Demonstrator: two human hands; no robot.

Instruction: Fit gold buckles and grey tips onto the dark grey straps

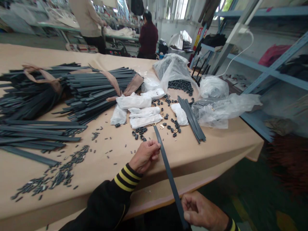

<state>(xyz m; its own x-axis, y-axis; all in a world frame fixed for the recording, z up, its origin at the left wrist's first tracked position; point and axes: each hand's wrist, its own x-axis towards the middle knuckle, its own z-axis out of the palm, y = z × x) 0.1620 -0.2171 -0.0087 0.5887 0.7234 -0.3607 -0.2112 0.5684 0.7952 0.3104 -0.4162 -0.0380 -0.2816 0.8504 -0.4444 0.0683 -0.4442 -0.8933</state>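
Observation:
A long dark strap [169, 173] slants from the tabletop down past the table's front edge. Near its upper end, my left hand [146, 155] is closed, thumb and fingers pinched at the strap's edge. Lower down, my right hand [203, 210] grips the strap between thumb and fingers, in front of the table edge. A gold-coloured buckle [161, 127] lies close to the strap's upper tip. Around it are several dark loops [140, 131] and white wrapped packets [145, 117]. More flat dark straps [191, 118] lie in a small pile on the right.
Tied bundles of dark straps [96, 88] and loose straps [36, 134] cover the table's left. Small dark pieces [60, 173] are scattered in front. A plastic bag [172, 69] spills dark loops at the back. Blue shelving [276, 70] stands right; two people are beyond the table.

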